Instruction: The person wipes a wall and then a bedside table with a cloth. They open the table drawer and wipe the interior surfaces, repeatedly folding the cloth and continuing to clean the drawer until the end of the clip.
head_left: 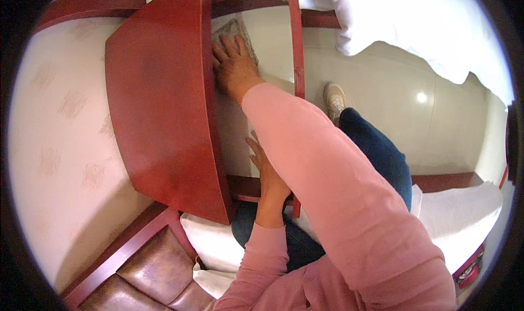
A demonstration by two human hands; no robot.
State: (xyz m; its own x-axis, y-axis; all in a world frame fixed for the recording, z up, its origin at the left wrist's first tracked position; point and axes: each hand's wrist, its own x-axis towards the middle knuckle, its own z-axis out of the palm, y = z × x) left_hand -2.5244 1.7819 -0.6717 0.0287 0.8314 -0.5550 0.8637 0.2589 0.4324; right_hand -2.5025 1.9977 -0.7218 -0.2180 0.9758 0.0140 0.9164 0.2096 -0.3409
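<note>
A red wooden nightstand [158,93] has its drawer [297,54] pulled out, showing a pale inside. My right hand [236,65] reaches into the far part of the drawer, fingers spread flat on a grey cloth [238,28]. The cloth lies on the drawer bottom, partly hidden beneath that hand. My left hand [266,172] is at the drawer's near end, its fingers apart and reaching inward, with nothing seen in them. The pink sleeve of my right arm covers part of the left hand and the drawer's middle.
Beds with white bedding [393,16] stand at the far right and near side. A brown padded headboard [158,262] is at the lower left. The patterned wall [54,120] backs the nightstand. My shoe [334,97] rests on the shiny tiled floor [376,87].
</note>
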